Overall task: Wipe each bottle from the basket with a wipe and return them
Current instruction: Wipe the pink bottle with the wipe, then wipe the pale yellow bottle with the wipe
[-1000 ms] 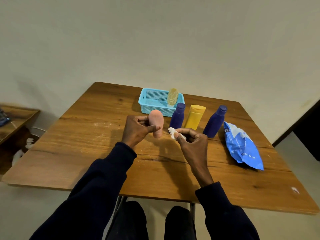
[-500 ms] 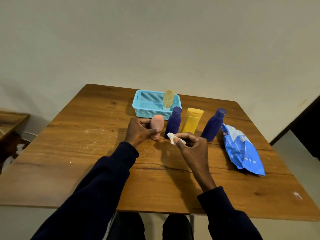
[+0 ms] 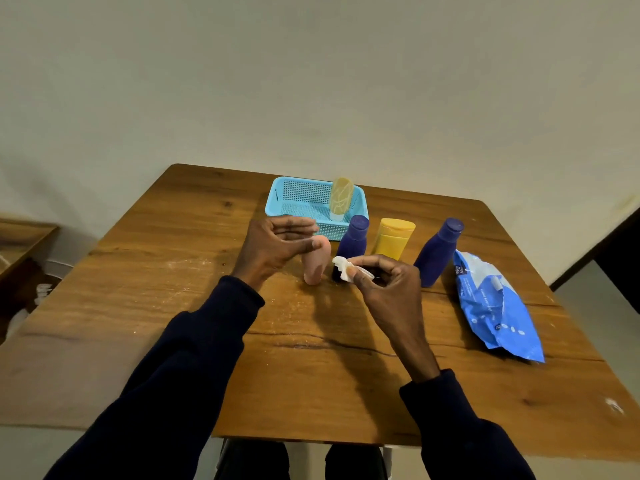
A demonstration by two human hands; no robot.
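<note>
A pink bottle (image 3: 315, 265) stands upright on the wooden table (image 3: 311, 375). My left hand (image 3: 273, 247) hovers just above and left of it, fingers straight and spread, its thumb tip at the bottle's top. My right hand (image 3: 384, 282) pinches a crumpled white wipe (image 3: 343, 268) in front of a dark blue bottle (image 3: 353, 237). To the right stand a yellow bottle (image 3: 393, 239) and a second dark blue bottle (image 3: 438, 251). A pale yellow bottle (image 3: 340, 197) stands inside the light blue basket (image 3: 294, 199) at the back.
A blue pack of wipes (image 3: 495, 306) lies on the table at the right. A lower wooden surface (image 3: 20, 237) sits beyond the table's left edge. A pale wall rises behind the table. My knees show under the near edge.
My left hand has set the pink bottle down on the table and opened its fingers. My right hand still pinches the wipe, almost unmoved.
</note>
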